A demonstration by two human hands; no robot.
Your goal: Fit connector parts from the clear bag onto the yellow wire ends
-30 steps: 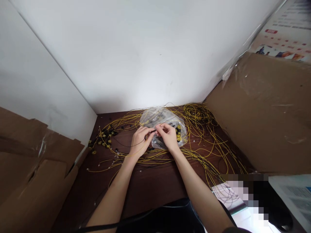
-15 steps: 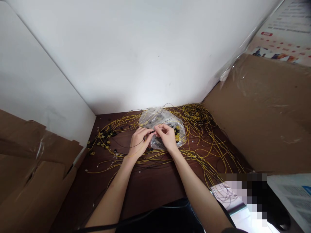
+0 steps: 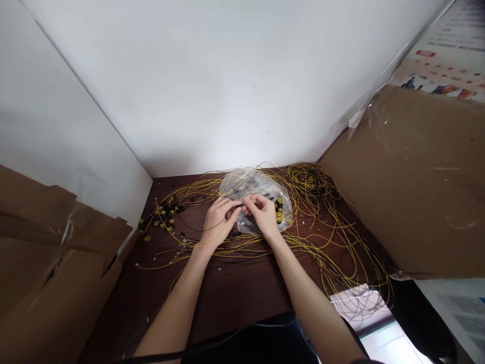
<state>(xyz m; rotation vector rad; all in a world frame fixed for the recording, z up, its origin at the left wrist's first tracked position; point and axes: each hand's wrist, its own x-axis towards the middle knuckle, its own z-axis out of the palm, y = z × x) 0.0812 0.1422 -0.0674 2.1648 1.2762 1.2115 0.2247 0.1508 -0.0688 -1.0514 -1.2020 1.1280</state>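
My left hand [image 3: 220,220] and my right hand [image 3: 263,215] meet fingertip to fingertip over a clear plastic bag [image 3: 238,181]. Between them, the thumb and fingers of each hand pinch a thin black wire [image 3: 240,205] with what looks like a small dark piece at its end; the fingers partly cover it. A dark strand loops out to the left past my left hand. Inside the bag lie several small yellow-and-black parts [image 3: 279,214], just right of my right hand.
Long yellow wires [image 3: 316,247] sprawl across the dark brown table [image 3: 235,298]. A coil of wires [image 3: 308,179] lies at the back right, and yellow-and-black tagged ends [image 3: 161,216] cluster on the left. Cardboard [image 3: 424,182] stands at the right, more cardboard [image 3: 56,283] at the left, and a white panel [image 3: 235,91] behind.
Both hands keep the same pinch over the bag, with hardly any movement of the fingers. The whole view has shifted slightly.
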